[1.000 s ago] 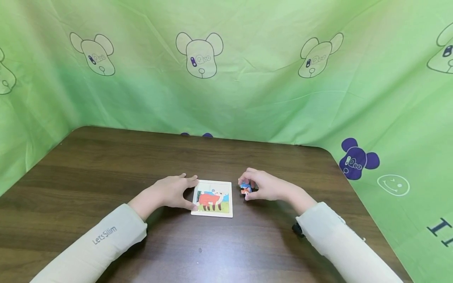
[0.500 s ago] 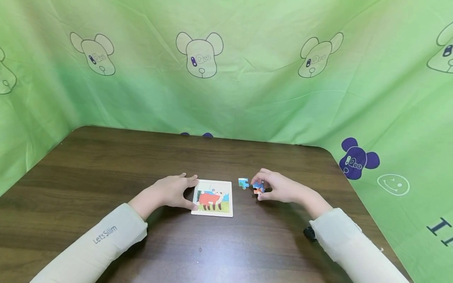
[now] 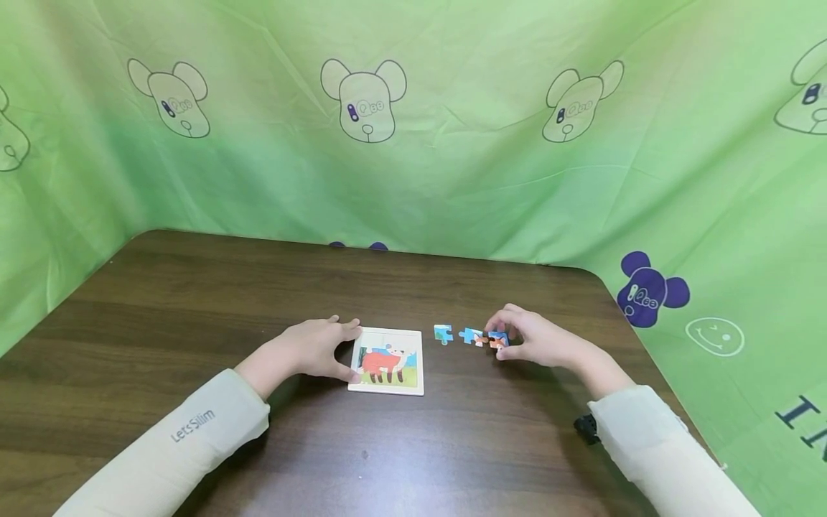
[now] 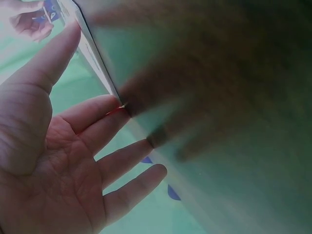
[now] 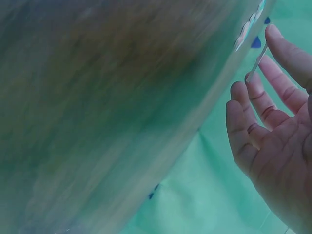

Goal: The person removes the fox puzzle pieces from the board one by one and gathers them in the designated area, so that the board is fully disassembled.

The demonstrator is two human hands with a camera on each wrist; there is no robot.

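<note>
A square puzzle board [image 3: 388,361] with a white rim and a picture of a red animal lies on the table. My left hand [image 3: 315,350] rests at its left edge, thumb near the lower corner and index finger near the upper one. In the left wrist view its fingers [image 4: 119,163] are straight. Further right, my right hand [image 3: 539,339] pinches a blue and orange puzzle piece [image 3: 499,339] between thumb and fingers; the right wrist view shows this piece edge-on [image 5: 257,63]. Just left of it lie a blue-and-orange piece [image 3: 472,336] and a blue-and-green piece [image 3: 443,333].
The dark wooden table [image 3: 258,287] spreads around both hands. A green curtain [image 3: 446,179] printed with bear heads hangs behind the table and along its sides.
My right hand has moved right in steps, laying out one piece and then another in a row, with a further piece still between its fingers. The left hand and board have stayed put.
</note>
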